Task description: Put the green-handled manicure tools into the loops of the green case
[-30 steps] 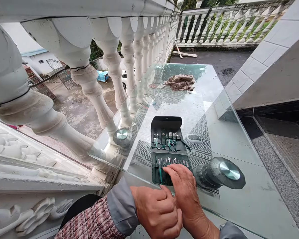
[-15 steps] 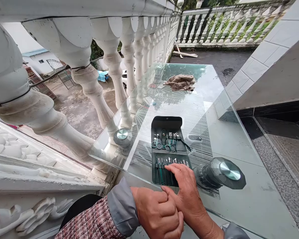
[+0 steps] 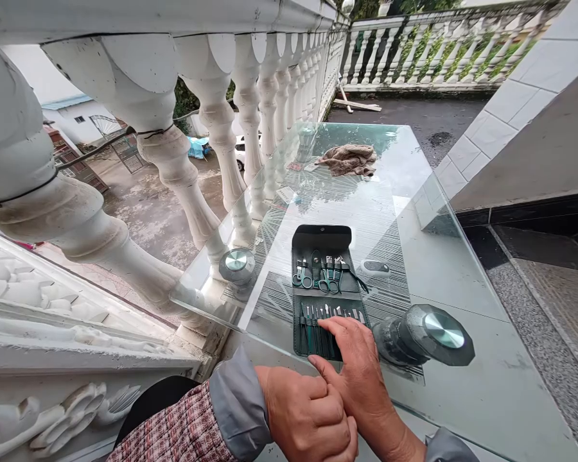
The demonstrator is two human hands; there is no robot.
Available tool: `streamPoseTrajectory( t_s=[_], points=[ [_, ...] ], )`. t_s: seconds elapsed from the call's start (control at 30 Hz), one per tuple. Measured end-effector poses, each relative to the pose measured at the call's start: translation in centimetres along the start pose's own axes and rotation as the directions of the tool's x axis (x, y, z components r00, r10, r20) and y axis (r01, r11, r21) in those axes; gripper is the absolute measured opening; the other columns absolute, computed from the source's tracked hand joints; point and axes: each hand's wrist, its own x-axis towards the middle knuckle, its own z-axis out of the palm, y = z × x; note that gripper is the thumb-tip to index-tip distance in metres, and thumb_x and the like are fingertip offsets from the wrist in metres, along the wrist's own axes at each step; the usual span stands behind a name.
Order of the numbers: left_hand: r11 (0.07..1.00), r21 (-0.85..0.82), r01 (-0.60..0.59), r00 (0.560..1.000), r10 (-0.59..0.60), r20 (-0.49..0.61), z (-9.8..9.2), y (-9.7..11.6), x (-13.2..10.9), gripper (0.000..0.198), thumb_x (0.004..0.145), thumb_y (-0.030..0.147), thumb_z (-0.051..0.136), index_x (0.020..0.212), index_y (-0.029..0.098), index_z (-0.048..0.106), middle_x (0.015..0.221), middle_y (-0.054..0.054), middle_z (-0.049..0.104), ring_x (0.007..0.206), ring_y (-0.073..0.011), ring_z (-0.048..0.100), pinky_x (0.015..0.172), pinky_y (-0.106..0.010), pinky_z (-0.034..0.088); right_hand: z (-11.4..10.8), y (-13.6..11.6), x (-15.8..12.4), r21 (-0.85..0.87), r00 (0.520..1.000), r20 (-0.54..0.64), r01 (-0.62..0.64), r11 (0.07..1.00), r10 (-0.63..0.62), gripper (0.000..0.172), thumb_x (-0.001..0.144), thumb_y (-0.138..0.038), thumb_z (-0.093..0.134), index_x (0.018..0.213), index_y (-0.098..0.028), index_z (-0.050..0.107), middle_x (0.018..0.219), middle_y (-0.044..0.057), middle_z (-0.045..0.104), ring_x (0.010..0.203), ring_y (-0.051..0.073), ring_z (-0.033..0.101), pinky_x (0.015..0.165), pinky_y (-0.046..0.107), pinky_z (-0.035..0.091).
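Note:
An open black manicure kit case (image 3: 322,239) lies on the glass table (image 3: 443,256), with small scissors and clippers (image 3: 324,273) in its upper row and several slim green tools (image 3: 318,317) in the lower row. My right hand (image 3: 361,372) rests on the case's lower right part, fingers stretched over the slim tools. My left hand (image 3: 306,414) is curled into a fist just below the case, pressed against my right thumb; what it holds, if anything, is hidden.
A white stone balustrade (image 3: 183,147) runs close along the table's left side. A crumpled brown cloth (image 3: 349,158) lies at the far end. Round metal table fittings sit at the left (image 3: 237,262) and right (image 3: 433,333). A tiled wall (image 3: 525,128) rises at right.
My right hand's fingers have shifted slightly over the lower row of tools, thumb dropping toward my left fist. My left hand has sunk a little lower in view.

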Motion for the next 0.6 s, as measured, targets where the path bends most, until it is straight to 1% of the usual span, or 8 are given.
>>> streamPoseTrajectory(
  t_s=[0.13, 0.23, 0.3, 0.33, 0.4, 0.43, 0.5, 0.6],
  points=[
    [0.998, 0.0, 0.066, 0.994, -0.066, -0.093, -0.1, 0.0, 0.3, 0.019, 0.078, 0.021, 0.055, 0.068, 0.013, 0.069, 0.057, -0.005, 0.055, 0.053, -0.0157, 0.057, 0.041, -0.025, 0.04, -1.1, -0.1, 0.6, 0.043, 0.997, -0.073, 0.007, 0.999, -0.004, 0.036, 0.077, -0.028, 0.062, 0.111, -0.023, 0.053, 0.107, 0.007, 0.057, 0.107, 0.026, 0.048, 0.093, 0.049, 0.037],
    [0.996, -0.011, 0.089, 0.99, -0.09, -0.107, -0.2, 0.1, 0.4, 0.017, 0.076, 0.022, 0.057, 0.066, 0.014, 0.069, 0.057, -0.005, 0.056, 0.053, -0.0156, 0.056, 0.041, -0.025, 0.038, -3.7, 0.5, 1.5, 0.165, 0.961, -0.239, -0.099, 0.981, 0.137, 0.033, 0.077, -0.029, 0.063, 0.109, -0.025, 0.055, 0.106, 0.005, 0.057, 0.107, 0.024, 0.049, 0.098, 0.049, 0.034],
    [0.995, -0.018, 0.099, 0.99, -0.1, -0.103, -0.1, 0.2, 0.4, 0.018, 0.075, 0.022, 0.057, 0.065, 0.014, 0.069, 0.058, -0.006, 0.057, 0.054, -0.0159, 0.055, 0.041, -0.025, 0.037, -5.7, 1.3, 2.1, 0.406, 0.853, -0.333, -0.256, 0.877, 0.403, 0.038, 0.078, -0.03, 0.062, 0.114, -0.024, 0.053, 0.111, 0.005, 0.055, 0.107, 0.022, 0.05, 0.099, 0.049, 0.033],
    [0.994, -0.02, 0.105, 0.989, -0.107, -0.106, -0.1, 0.2, 0.4, 0.019, 0.075, 0.023, 0.056, 0.064, 0.014, 0.069, 0.057, -0.006, 0.056, 0.054, -0.0161, 0.055, 0.04, -0.025, 0.037, -6.5, 1.7, 2.3, 0.524, 0.767, -0.366, -0.298, 0.797, 0.527, 0.038, 0.079, -0.031, 0.062, 0.115, -0.024, 0.052, 0.111, 0.005, 0.055, 0.107, 0.021, 0.051, 0.1, 0.049, 0.033],
    [0.993, -0.024, 0.113, 0.987, -0.115, -0.111, 0.0, 0.3, 0.4, 0.02, 0.075, 0.023, 0.055, 0.063, 0.015, 0.07, 0.056, -0.006, 0.056, 0.053, -0.016, 0.055, 0.04, -0.025, 0.036, -7.7, 2.7, 2.4, 0.687, 0.623, -0.388, -0.296, 0.664, 0.679, 0.036, 0.077, -0.031, 0.063, 0.111, -0.023, 0.054, 0.107, 0.003, 0.056, 0.104, 0.019, 0.052, 0.101, 0.046, 0.032],
    [0.993, -0.023, 0.113, 0.987, -0.115, -0.112, 0.0, 0.3, 0.5, 0.021, 0.075, 0.024, 0.055, 0.063, 0.015, 0.07, 0.055, -0.005, 0.056, 0.054, -0.016, 0.055, 0.04, -0.025, 0.036, -8.0, 3.1, 2.3, 0.742, 0.577, -0.375, -0.282, 0.608, 0.726, 0.034, 0.076, -0.031, 0.064, 0.108, -0.022, 0.056, 0.104, 0.002, 0.056, 0.102, 0.018, 0.052, 0.101, 0.044, 0.033],
    [0.994, -0.023, 0.105, 0.988, -0.107, -0.11, 0.2, 0.2, 0.6, 0.02, 0.075, 0.024, 0.055, 0.064, 0.015, 0.07, 0.057, -0.006, 0.057, 0.055, -0.016, 0.056, 0.04, -0.025, 0.037, -8.3, 3.9, 1.9, 0.816, 0.531, -0.302, -0.286, 0.503, 0.792, 0.03, 0.075, -0.032, 0.066, 0.102, -0.021, 0.058, 0.099, 0.001, 0.056, 0.098, 0.016, 0.053, 0.099, 0.04, 0.035],
    [0.993, -0.035, 0.108, 0.989, -0.111, -0.102, 0.7, 0.3, 0.9, 0.022, 0.076, 0.023, 0.054, 0.063, 0.016, 0.07, 0.059, -0.007, 0.059, 0.055, -0.0164, 0.056, 0.041, -0.025, 0.039, -8.3, 4.5, 1.0, 0.86, 0.487, -0.166, -0.354, 0.368, 0.857, 0.027, 0.073, -0.034, 0.068, 0.096, -0.021, 0.06, 0.094, 0.0, 0.057, 0.092, 0.014, 0.054, 0.096, 0.036, 0.037]
  ],
)
